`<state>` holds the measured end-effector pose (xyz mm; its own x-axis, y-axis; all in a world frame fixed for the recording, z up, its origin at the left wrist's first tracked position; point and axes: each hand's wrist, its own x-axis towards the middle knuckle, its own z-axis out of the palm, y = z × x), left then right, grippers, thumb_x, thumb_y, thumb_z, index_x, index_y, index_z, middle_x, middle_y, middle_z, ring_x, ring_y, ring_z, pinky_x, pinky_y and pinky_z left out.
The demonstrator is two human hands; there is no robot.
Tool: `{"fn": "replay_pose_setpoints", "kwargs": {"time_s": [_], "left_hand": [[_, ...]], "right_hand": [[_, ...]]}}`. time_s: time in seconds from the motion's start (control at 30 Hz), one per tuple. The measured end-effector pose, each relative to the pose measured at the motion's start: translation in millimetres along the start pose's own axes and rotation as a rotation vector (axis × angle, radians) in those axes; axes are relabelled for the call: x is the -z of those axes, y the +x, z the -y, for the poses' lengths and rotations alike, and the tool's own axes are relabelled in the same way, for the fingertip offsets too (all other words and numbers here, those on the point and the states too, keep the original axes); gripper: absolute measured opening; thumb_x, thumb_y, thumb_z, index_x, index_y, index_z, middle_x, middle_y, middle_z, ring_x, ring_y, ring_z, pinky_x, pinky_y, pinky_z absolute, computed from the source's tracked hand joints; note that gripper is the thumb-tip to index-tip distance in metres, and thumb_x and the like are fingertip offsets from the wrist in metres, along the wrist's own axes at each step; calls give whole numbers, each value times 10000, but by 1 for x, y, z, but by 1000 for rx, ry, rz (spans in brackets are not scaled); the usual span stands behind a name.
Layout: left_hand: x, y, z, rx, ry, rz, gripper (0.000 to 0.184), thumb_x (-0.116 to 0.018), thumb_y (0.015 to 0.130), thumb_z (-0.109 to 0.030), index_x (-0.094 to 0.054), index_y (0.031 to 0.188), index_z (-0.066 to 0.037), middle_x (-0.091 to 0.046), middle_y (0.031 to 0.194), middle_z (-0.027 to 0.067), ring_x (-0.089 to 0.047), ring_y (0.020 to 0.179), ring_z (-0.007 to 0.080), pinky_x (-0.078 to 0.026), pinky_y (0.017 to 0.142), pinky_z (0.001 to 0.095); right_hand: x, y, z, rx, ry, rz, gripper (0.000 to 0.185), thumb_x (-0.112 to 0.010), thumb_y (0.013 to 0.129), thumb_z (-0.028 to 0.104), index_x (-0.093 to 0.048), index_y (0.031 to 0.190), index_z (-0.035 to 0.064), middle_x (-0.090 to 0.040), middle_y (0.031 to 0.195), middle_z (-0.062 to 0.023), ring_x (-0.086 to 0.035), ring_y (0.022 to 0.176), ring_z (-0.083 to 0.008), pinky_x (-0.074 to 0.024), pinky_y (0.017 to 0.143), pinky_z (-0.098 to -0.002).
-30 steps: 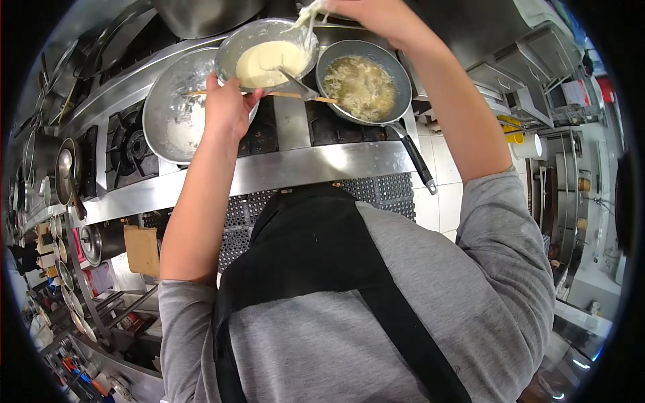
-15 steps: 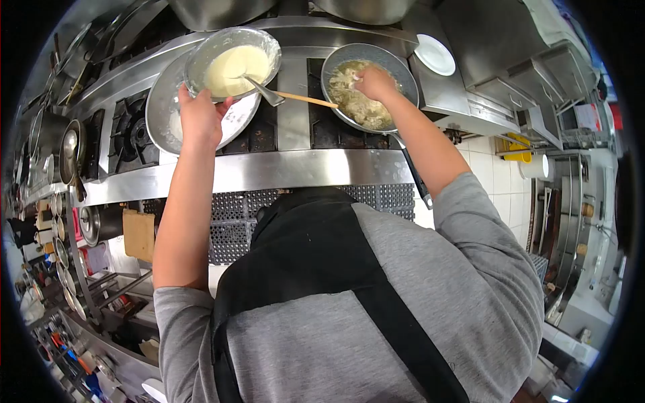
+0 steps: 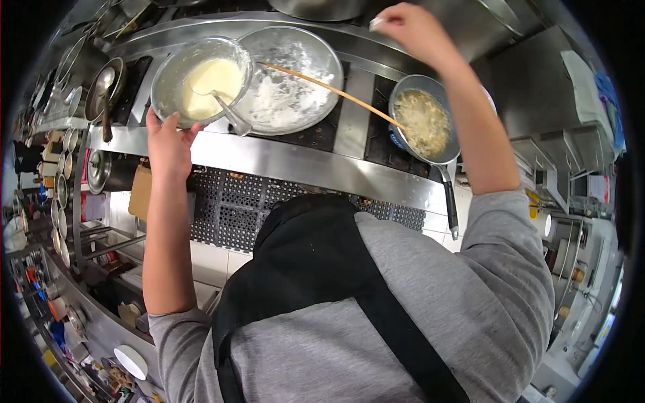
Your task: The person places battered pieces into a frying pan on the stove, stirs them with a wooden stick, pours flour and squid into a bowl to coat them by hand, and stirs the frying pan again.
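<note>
1. The bench (image 3: 322, 164) is a metal cooker top, and the bowls and pan are over it
2. The wide bowl (image 3: 329, 57) has white powder in it. It looks thin and light, and its rim is a good place to hold
3. The mixing bowl (image 3: 168, 80) is left of the wide bowl and tips a bit. It has runny, pale batter (image 3: 225, 74) inside, so it may feel heavy and slosh. Its rim may be slippery, so hold it from below too
4. The pan (image 3: 451, 144) is on the right, with bubbly food (image 3: 423, 121) in it. It looks hot and heavy, so its black handle (image 3: 451, 205) is the safe part
5. The stick (image 3: 336, 91) is stiff and light, going from the wide bowl to the pan
6. The left hand (image 3: 169, 148) holds the mixing bowl by its near side
7. The right hand (image 3: 413, 30) is up high, fingers pinched close on a tiny pale bit (image 3: 376, 24), which looks soft
8. The spoon (image 3: 235, 119) leans in the batter, its hard handle over the rim
</note>
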<state>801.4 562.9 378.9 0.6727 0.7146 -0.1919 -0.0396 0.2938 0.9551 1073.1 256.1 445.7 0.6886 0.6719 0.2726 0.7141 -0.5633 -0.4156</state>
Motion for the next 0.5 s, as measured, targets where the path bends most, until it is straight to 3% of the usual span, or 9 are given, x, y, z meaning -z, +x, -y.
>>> {"fn": "replay_pose_setpoints", "kwargs": {"time_s": [0.1,0.13,0.17,0.2,0.23,0.27,0.37,0.43,0.5], "left_hand": [[35,0,-14,-10,5,-41,468,-428,887,-22,-277,1320,-117,-481,1158,107,-578,848,191,-525,639,248],[47,1,-18,-17,15,-45,477,-416,888,-19,-254,1328,-109,-462,1177,128,-580,851,207,-528,634,258],[58,2,-21,-20,17,-54,477,-416,888,-19,-254,1328,-109,-462,1177,128,-580,851,207,-528,634,258],[68,2,-23,-17,21,-77,483,-419,888,-21,-252,1332,-110,-467,1174,124,-584,839,196,-530,630,257],[77,3,-25,-13,24,-101,488,-422,888,-23,-249,1336,-111,-472,1172,120,-588,828,185,-532,625,256],[86,3,-27,-10,28,-125,493,-426,888,-25,-246,1339,-111,-477,1169,117,-591,816,174,-533,621,255],[105,3,-30,-1,6,-138,476,-427,897,-40,-257,1335,-123,-497,1157,104,-596,798,162,-532,612,251],[119,7,-29,23,30,-163,456,-419,909,-55,-268,1330,-146,-512,1148,86,-595,808,153,-527,591,245],[128,10,-27,34,36,-173,454,-415,911,-58,-267,1331,-147,-513,1147,83,-592,820,151,-525,583,242]], "right_hand": [[-97,27,29,-118,131,279,240,-665,771,256,-677,911,61,-663,790,-85,-599,697,-155,-470,660,-292],[-135,34,31,-102,241,318,213,-647,747,240,-687,867,69,-635,656,-73,-588,581,-193,-471,598,-337],[-184,40,25,25,243,266,203,-654,739,238,-687,849,71,-624,633,-76,-574,560,-190,-470,592,-339],[-218,45,29,-113,357,423,197,-660,732,252,-692,840,90,-644,679,-99,-599,611,-201,-478,622,-343],[-243,47,38,-141,325,424,189,-664,728,257,-696,845,111,-658,747,-112,-622,690,-226,-483,660,-355],[-269,49,45,-155,252,393,177,-666,720,229,-698,855,120,-661,790,-116,-630,752,-247,-487,698,-374],[-325,57,55,-158,92,291,200,-660,747,221,-689,895,90,-659,830,-138,-624,753,-269,-487,693,-386],[-345,55,58,65,-73,-57,202,-653,745,207,-687,909,94,-651,827,-132,-612,778,-308,-484,748,-402],[-350,57,61,84,-87,-12,201,-656,741,194,-684,915,97,-641,802,-131,-610,757,-296,-478,739,-387]]}}
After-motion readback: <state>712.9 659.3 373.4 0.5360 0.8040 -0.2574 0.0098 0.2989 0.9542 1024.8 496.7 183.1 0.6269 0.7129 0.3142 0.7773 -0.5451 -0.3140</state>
